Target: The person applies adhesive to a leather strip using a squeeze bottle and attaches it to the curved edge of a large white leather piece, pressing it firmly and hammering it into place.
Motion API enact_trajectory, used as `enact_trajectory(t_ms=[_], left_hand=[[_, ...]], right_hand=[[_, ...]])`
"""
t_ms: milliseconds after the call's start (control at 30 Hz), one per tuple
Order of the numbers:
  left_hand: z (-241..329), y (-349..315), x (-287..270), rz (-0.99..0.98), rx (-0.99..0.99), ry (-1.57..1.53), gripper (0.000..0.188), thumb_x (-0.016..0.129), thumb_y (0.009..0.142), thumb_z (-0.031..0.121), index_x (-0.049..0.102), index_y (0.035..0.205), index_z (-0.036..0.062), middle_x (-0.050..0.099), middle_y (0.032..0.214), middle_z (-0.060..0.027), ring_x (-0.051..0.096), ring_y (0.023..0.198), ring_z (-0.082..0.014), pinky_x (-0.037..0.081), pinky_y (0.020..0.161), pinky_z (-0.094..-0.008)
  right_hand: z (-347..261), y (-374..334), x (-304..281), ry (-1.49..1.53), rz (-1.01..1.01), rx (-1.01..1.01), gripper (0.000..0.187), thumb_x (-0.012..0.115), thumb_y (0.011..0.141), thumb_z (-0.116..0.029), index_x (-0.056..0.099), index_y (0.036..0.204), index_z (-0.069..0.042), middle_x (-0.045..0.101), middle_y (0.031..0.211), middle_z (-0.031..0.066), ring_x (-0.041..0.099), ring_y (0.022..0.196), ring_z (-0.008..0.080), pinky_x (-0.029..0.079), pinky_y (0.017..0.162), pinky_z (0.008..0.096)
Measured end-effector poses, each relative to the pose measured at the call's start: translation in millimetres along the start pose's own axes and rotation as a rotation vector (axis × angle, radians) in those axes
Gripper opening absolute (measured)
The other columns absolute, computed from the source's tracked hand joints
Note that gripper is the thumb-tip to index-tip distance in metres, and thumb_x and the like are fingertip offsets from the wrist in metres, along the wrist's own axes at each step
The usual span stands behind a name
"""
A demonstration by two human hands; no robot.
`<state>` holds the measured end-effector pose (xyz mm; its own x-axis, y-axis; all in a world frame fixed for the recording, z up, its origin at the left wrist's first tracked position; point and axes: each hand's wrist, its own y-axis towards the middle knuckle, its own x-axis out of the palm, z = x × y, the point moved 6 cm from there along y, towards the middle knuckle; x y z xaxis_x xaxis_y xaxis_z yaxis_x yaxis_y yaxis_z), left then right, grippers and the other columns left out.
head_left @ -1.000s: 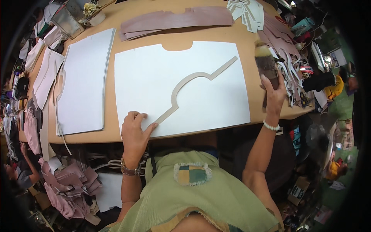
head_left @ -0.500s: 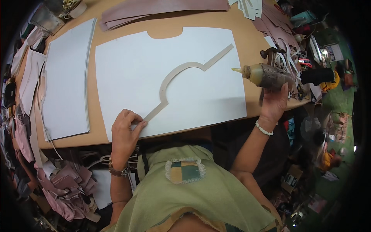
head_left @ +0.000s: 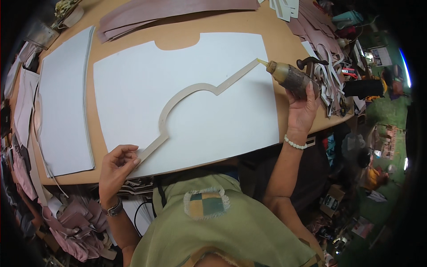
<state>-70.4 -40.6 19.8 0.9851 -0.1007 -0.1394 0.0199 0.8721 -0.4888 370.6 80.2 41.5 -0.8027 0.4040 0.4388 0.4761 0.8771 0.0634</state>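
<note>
A beige-grey flat strip (head_left: 165,106), straight at both ends with an arc between, lies across a large white sheet (head_left: 222,133) with a notch in its far edge. My left hand (head_left: 116,170) has its fingers curled, thumb and fingertips pinching the strip's near left end. In my right hand (head_left: 302,111) is a stained squeeze bottle (head_left: 291,76), tilted, its yellowish pointed nozzle (head_left: 262,61) at the strip's far right end. Whether the tip touches the strip or hovers just over it, I cannot tell.
A stack of white sheets (head_left: 66,107) lies on the left of the tan table (head_left: 133,49). Pinkish-brown leather pieces (head_left: 178,15) run along the far side. At the right edge are a dark clamp (head_left: 311,61), pale strips (head_left: 327,84) and a black cylinder (head_left: 364,88).
The bottle has moved left, bringing its nozzle to the strip's far end. The sheet, strip and my left hand appear farther left and slightly lower in view.
</note>
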Motion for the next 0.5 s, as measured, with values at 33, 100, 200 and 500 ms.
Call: enact_trajectory(t_ms=[33, 100, 200, 500], left_hand=[[-1, 1, -1, 0.007, 0.0, -0.026, 0.023, 0.062, 0.08, 0.0, 0.058, 0.103, -0.0036, 0.056, 0.077, 0.0001, 0.05, 0.068, -0.0046, 0.041, 0.062, -0.0184], [-3, 2, -4, 0.019, -0.005, -0.078, 0.023, 0.061, 0.08, -0.001, 0.058, 0.103, -0.0038, 0.056, 0.077, -0.0003, 0.051, 0.068, -0.0051, 0.042, 0.062, -0.0186], [-6, 4, -8, 0.029, -0.014, -0.097, 0.023, 0.059, 0.08, -0.003, 0.057, 0.103, -0.0047, 0.057, 0.078, -0.0013, 0.053, 0.069, -0.006, 0.042, 0.063, -0.0185], [-13, 6, -11, 0.021, -0.021, -0.176, 0.024, 0.058, 0.08, -0.003, 0.055, 0.103, -0.0051, 0.058, 0.079, -0.0031, 0.055, 0.069, -0.0071, 0.042, 0.063, -0.0179]], right_hand=[[0, 2, 3, -0.045, 0.02, -0.057, 0.036, 0.061, 0.085, -0.015, 0.046, 0.117, -0.008, 0.054, 0.109, 0.0078, 0.057, 0.097, 0.0192, 0.056, 0.074, 0.034], [-3, 7, 4, -0.13, 0.061, -0.138, 0.036, 0.062, 0.085, -0.014, 0.046, 0.116, -0.008, 0.054, 0.108, 0.0072, 0.057, 0.096, 0.0176, 0.056, 0.073, 0.0322], [-4, 12, 3, -0.228, 0.105, -0.2, 0.037, 0.063, 0.084, -0.014, 0.045, 0.116, -0.007, 0.053, 0.107, 0.0064, 0.056, 0.095, 0.016, 0.055, 0.071, 0.0304], [-7, 13, 4, -0.42, 0.13, -0.284, 0.036, 0.062, 0.085, -0.013, 0.044, 0.116, -0.005, 0.055, 0.106, 0.0083, 0.058, 0.094, 0.0169, 0.056, 0.068, 0.0289]])
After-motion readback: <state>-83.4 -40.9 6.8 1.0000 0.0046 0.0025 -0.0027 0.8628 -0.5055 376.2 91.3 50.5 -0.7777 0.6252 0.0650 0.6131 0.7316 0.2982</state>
